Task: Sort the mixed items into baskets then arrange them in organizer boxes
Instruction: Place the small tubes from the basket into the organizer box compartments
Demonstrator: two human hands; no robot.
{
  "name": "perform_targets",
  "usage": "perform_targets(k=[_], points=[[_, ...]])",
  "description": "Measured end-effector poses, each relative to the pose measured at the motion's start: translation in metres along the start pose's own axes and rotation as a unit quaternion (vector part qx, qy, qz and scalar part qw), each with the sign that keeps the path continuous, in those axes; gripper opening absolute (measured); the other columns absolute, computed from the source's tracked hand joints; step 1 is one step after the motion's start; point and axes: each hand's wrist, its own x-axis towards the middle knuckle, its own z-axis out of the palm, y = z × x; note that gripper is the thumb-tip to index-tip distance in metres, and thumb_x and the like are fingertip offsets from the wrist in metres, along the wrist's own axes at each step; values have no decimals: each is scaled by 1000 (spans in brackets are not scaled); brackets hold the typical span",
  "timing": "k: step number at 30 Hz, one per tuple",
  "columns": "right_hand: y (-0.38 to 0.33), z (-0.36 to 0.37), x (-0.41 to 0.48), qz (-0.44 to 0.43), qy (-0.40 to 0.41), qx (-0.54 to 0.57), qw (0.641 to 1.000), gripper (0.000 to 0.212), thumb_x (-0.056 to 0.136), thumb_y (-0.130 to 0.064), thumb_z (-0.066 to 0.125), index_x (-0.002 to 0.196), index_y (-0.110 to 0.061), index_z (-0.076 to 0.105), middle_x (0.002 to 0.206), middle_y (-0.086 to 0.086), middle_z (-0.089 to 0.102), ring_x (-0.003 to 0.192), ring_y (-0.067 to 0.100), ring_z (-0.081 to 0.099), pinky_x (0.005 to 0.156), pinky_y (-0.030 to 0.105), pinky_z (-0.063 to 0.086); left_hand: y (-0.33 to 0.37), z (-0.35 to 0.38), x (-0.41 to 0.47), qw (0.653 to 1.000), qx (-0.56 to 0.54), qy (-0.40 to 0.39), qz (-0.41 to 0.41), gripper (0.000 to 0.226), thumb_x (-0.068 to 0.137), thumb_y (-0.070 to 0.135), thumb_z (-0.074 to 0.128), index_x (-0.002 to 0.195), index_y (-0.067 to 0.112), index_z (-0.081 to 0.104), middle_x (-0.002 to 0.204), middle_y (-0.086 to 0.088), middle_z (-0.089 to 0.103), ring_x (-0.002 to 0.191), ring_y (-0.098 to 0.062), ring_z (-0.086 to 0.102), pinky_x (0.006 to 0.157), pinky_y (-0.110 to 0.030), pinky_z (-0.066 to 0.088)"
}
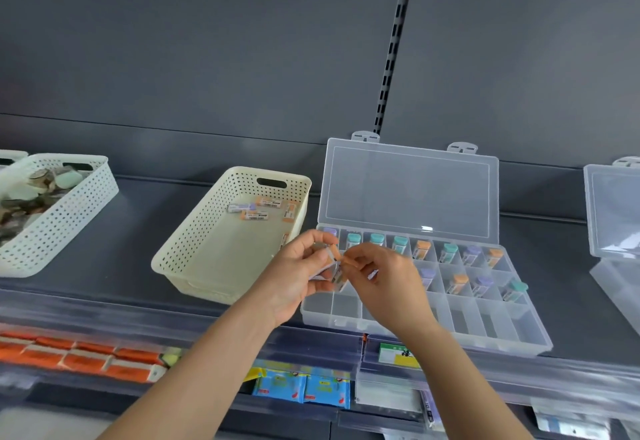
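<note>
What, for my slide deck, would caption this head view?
Left hand and right hand grip small capped tubes over the clear plastic organizer box, beside the cream perforated basket.

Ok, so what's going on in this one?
A person is filling the open clear organizer box on a shelf. The left hand holds a few small capped cases above the box's left end, and the right hand pinches one of them. Its back row is full, the middle row partly, the front row empty. A few more cases lie in the cream basket.
</note>
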Motion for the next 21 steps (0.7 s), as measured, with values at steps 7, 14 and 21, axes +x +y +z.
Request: perform_targets(k=[7,14,21], points=[[-2,9,0,14,0,1,1000,11,86,-22,66,96,-17,71,84,-4,71,72,10,63,69,31,57,-4,-7,4,987,140,27,78,37,100,12,46,106,41,67,96,7,62,67,-3,52,66,-19,52],[-2,8,3,24,6,12,1000,11,86,-21,66,95,-18,71,82,-4,70,71,11,63,70,34,56,-6,-4,9,950,278,35,136,25,100,14,44,94,31,61,96,7,61,70,3,52,77,-29,51],[4,4,5,39,24,-4,999,10,85,-21,67,93,-17,71,79,-2,71,70,15,64,69,37,56,-1,-4,10,902,396,-29,166,26,95,10,53,105,34,54,106,12,58,92,-5,56,73,-14,42]])
